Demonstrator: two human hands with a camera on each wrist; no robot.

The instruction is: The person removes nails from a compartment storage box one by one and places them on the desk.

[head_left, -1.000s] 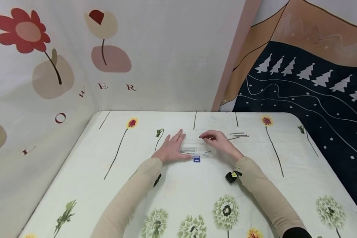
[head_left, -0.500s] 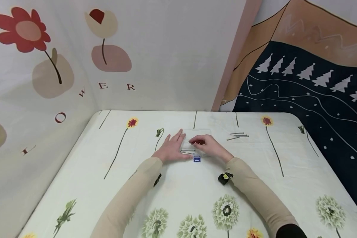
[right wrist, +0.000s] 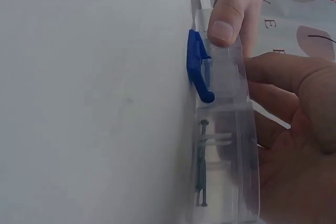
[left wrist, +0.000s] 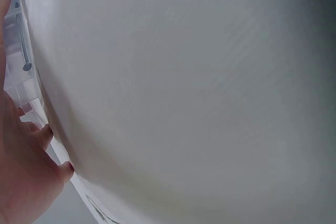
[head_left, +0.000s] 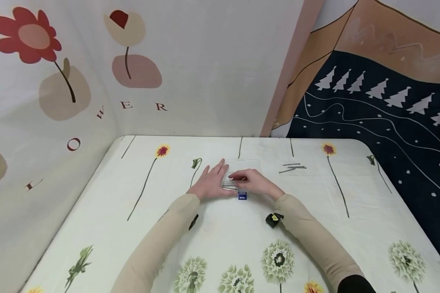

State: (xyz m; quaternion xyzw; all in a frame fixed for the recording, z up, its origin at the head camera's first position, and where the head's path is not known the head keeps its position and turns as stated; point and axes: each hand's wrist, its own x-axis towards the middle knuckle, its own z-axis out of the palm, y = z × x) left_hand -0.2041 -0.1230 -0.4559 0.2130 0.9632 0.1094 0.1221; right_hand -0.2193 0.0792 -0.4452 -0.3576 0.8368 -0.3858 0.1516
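Note:
A clear plastic box (head_left: pixel 229 186) with a blue latch (head_left: pixel 243 195) on its front lies on the table, a transparent panel (head_left: pixel 247 163) spreading behind it. My left hand (head_left: pixel 213 183) holds the box at its left end. In the right wrist view, its thumb (right wrist: pixel 222 31) presses the front wall beside the latch. My right hand (head_left: pixel 256 182) bends over the middle of the box, fingers curled down behind the front wall. Whether those fingertips hold anything is hidden. Several thin metal nails (right wrist: pixel 203 166) show through the front wall.
Several loose nails (head_left: pixel 293 167) lie on the table to the right of the box. A white flower-print cloth (head_left: pixel 220 228) covers the tabletop. Printed hangings (head_left: pixel 212 73) stand behind and at the sides.
My right hand has moved left and slightly nearer, from the box's right side to over its middle. The left hand, the box and the loose nails have stayed in place.

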